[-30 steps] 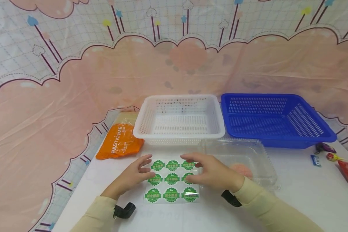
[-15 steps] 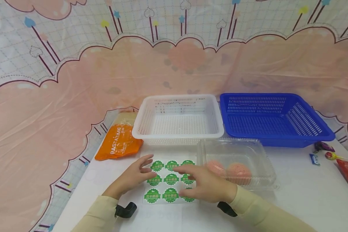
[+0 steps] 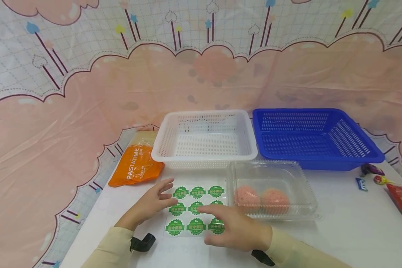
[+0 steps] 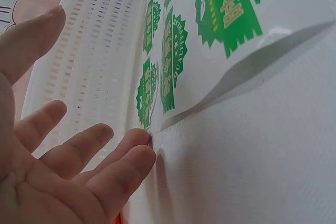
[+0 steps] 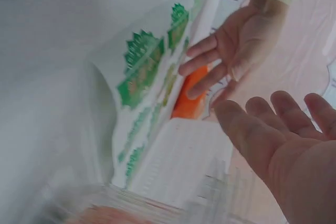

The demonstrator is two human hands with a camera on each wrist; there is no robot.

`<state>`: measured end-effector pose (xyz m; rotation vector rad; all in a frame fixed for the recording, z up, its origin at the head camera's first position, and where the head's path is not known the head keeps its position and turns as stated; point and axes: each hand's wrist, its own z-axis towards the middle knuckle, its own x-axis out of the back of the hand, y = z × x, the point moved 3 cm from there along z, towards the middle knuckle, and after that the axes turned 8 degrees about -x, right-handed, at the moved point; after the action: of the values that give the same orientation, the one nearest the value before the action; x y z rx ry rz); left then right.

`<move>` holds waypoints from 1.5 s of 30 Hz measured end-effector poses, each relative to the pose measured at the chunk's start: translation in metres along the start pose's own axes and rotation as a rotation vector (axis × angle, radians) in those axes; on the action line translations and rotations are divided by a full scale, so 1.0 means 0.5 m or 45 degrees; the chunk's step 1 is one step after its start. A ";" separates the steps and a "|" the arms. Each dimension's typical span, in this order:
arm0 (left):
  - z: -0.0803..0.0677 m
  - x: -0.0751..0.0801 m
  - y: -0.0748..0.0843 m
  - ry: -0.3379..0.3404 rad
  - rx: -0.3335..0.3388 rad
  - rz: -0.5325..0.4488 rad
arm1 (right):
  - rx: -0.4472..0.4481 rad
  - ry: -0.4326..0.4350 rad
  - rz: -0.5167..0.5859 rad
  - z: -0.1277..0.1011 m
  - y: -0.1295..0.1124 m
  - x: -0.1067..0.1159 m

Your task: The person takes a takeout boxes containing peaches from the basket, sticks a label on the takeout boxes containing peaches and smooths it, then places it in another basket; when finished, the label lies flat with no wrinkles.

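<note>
The sticker sheet is laid flat on the near surface, left of the clear box. Its left edge is touched by the left hand, fingers relaxed. The right hand is held over its right side, fingers straight, nothing gripped.

Light is bright, even and soft in the head view, with faint shadows under the hands and mild glare on the clear box. Straight edges bow toward the frame borders. The left wrist view is sharp on the sticker sheet; the right wrist view is smeared by blur.
</note>
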<state>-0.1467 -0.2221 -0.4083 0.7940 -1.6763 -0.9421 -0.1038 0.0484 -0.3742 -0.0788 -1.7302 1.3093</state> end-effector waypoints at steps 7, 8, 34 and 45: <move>0.005 -0.001 -0.008 0.005 -0.010 -0.038 | -0.048 -0.029 0.014 -0.016 0.018 -0.022; 0.006 -0.001 -0.009 0.007 -0.014 -0.044 | -0.059 -0.028 0.004 -0.018 0.020 -0.024; 0.016 -0.006 -0.011 -0.008 -0.010 -0.030 | -0.130 -0.066 -0.141 -0.027 0.043 -0.054; 0.010 0.000 -0.006 -0.006 -0.005 -0.002 | -0.207 -0.115 -0.101 -0.013 0.041 -0.055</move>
<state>-0.1515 -0.2223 -0.4119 0.7909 -1.6773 -0.9487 -0.0934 0.0470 -0.4073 -0.0447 -1.8957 1.1281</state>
